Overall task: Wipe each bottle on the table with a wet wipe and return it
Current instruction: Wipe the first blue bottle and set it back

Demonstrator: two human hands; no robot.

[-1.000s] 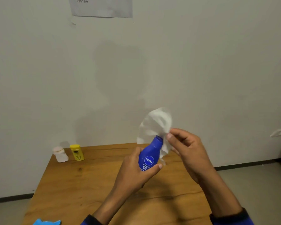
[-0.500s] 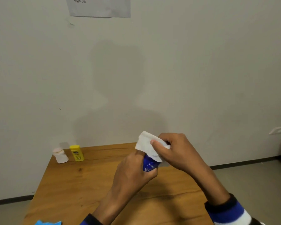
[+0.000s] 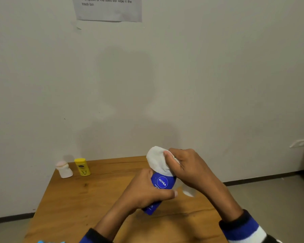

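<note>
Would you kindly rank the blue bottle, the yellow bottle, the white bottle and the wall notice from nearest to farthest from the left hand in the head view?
1. Blue bottle: held in the left hand.
2. Yellow bottle: back left of the table.
3. White bottle: just left of the yellow one.
4. Wall notice: high up on the wall.

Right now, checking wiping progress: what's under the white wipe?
The wet wipe, held by the right hand, covers the blue bottle's top. The cap is hidden; only the body shows, gripped by the left hand.
</note>
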